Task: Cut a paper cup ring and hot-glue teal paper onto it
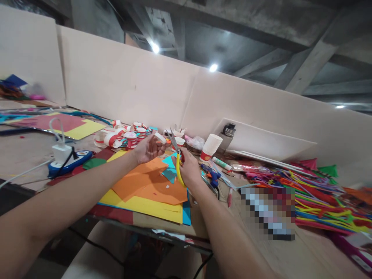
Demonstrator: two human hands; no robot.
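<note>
My right hand is closed round a pair of scissors with yellow handles. Its blades point up and away, a little parted. To the left, my left hand pinches a small white piece, seemingly cut from a paper cup, close to the blades. Under both hands lie orange paper sheets over yellow paper and blue paper. Teal scraps and tiny snippets rest on the orange. Behind my hands, a cut white-and-red paper cup stands.
Several cut cup pieces lie at back left. Stacked paper cups, a dark bottle and a blue glue gun stand or lie right of my hands. Pipe cleaners spread far right; a power strip sits left.
</note>
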